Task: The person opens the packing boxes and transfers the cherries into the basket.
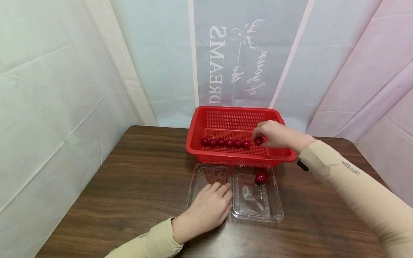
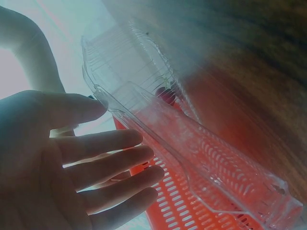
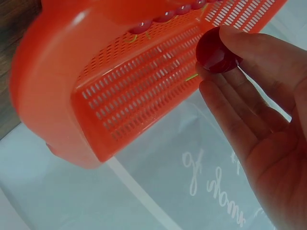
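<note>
Between thumb and fingers, my right hand pinches a dark red cherry over the right part of a red slotted plastic basket. Several more cherries lie in a row inside the basket, left of that hand. In front of the basket, a clear plastic clamshell box lies unfolded. One cherry with its stem sits in its right half. My left hand rests at the left half, near the middle fold; the left wrist view shows its fingers extended beside the clear plastic.
A dark wooden table carries everything. Behind the basket hangs a pale printed curtain, and more light cloth closes off the left and right sides. A small black object shows under the right sleeve.
</note>
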Demonstrator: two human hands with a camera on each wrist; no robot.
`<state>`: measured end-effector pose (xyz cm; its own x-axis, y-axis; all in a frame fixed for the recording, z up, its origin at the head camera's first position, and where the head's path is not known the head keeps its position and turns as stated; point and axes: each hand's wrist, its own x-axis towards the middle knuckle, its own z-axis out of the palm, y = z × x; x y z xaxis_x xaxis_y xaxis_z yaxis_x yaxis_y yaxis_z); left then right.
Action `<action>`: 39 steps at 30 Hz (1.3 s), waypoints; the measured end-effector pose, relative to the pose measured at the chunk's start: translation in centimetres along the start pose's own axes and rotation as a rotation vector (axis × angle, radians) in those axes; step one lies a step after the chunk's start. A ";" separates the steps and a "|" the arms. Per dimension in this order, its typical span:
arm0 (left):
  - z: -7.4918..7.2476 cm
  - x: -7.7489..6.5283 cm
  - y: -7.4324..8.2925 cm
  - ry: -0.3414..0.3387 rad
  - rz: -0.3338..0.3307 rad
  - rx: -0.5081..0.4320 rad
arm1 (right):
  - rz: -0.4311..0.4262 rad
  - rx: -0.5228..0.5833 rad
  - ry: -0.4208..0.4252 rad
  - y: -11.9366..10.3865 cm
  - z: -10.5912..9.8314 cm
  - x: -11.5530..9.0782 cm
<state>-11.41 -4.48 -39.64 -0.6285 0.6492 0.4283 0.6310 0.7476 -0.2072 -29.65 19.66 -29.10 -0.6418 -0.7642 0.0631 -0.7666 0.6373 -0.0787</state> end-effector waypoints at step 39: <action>0.1 0.0 -0.2 -0.002 0.008 -0.004 | 0.163 0.054 -0.139 1.9 0.4 4.5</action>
<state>-11.61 -4.59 -39.69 -0.6248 0.6552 0.4246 0.6375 0.7421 -0.2070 -34.01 17.36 -29.39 -0.7457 -0.6600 -0.0919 -0.6481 0.7504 -0.1303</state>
